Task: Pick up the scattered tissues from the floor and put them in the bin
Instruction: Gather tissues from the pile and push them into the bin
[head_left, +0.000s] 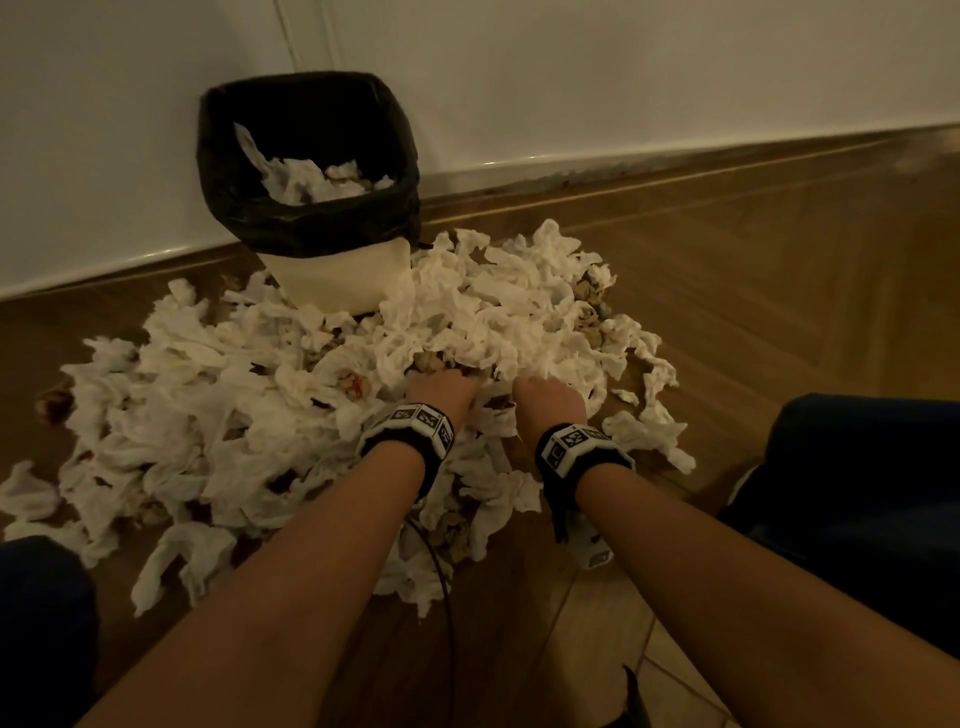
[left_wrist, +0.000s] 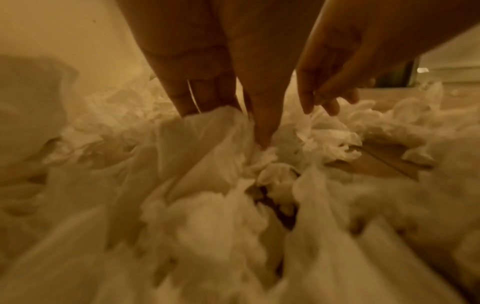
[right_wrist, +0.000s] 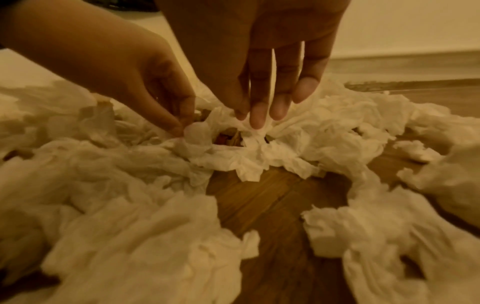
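A big heap of crumpled white tissues (head_left: 208, 405) covers the wooden floor in front of the bin (head_left: 322, 223), a cream tub lined with a black bag. Several tissues (head_left: 306, 179) lie inside it. My left hand (head_left: 441, 389) reaches down into the middle of the heap, and its fingertips (right_wrist: 182, 127) pinch a tissue (right_wrist: 197, 133). Just to its right, my right hand (head_left: 545, 400) points its fingers down, and its fingertips (right_wrist: 257, 121) pinch a crumpled tissue (right_wrist: 249, 144). In the left wrist view the left hand's fingers (left_wrist: 207, 96) sink into the tissue folds (left_wrist: 207, 133).
The bin stands against a white wall (head_left: 623, 78) with a skirting board. Bare parquet (head_left: 779, 286) lies to the right of the heap. Dark-trousered knees sit at the right (head_left: 857, 493) and the lower left (head_left: 41, 623). A thin black cable (head_left: 441, 571) runs under my left forearm.
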